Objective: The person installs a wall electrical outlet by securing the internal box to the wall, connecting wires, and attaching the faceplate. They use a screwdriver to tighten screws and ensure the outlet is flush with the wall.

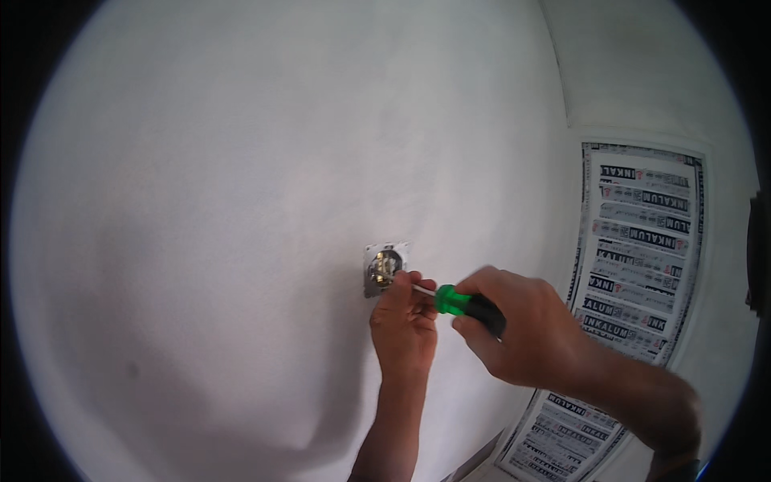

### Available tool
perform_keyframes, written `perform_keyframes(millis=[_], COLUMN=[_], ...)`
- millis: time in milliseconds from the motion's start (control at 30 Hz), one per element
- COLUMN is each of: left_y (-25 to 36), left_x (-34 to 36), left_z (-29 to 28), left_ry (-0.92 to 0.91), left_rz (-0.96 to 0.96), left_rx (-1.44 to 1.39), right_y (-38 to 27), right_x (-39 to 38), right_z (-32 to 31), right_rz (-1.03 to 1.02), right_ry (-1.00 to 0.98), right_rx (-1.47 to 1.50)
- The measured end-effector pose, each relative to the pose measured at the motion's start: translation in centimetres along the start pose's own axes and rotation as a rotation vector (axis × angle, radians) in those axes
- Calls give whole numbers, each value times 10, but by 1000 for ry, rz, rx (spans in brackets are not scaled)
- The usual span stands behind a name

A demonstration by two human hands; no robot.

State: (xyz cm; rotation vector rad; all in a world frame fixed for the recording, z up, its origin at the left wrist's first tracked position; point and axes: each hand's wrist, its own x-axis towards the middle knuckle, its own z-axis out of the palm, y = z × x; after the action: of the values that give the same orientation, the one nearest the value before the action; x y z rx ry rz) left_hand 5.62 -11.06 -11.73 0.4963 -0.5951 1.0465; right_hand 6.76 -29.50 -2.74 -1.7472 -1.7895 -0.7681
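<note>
A socket fitting with a pale square frame and brassy metal inside sits in the white wall. My left hand is at its lower right, fingers bent and closed around the screwdriver's shaft by the fitting; whether they also grip a small part is hidden. My right hand is wrapped round the green and black handle of the screwdriver, whose metal shaft points left and up into the fitting. The tip is too small to make out clearly.
The white wall fills most of the view, with my shadow on its lower left. At right is a tall recessed panel covered in printed protective film, beside a corner. A dark object shows at the far right edge.
</note>
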Motion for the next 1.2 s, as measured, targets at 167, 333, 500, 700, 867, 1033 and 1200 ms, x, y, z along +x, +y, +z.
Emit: perform_keyframes(millis=[167,333,500,700,867,1033,1200], left_y=[-8,-17,-6,4,1,2,5], left_x=[-1,4,25,26,27,26,26], left_z=[11,12,5,6,2,1,-1], left_ry=[112,-104,-64,-104,-146,-186,-230], left_rz=[23,13,20,-29,-20,-44,-62], left_rx=[-22,246,393,419,363,276,241], right_y=[8,26,33,31,31,30,29], right_x=[-7,-35,-32,-32,-32,-34,-33], right_z=[-6,-3,10,13,13,11,10], right_rz=[7,-3,-2,17,-36,-108,-150], right_ry=[21,152,179,168,163,173,186], right_rx=[10,9,27,19,-63,-143,-172])
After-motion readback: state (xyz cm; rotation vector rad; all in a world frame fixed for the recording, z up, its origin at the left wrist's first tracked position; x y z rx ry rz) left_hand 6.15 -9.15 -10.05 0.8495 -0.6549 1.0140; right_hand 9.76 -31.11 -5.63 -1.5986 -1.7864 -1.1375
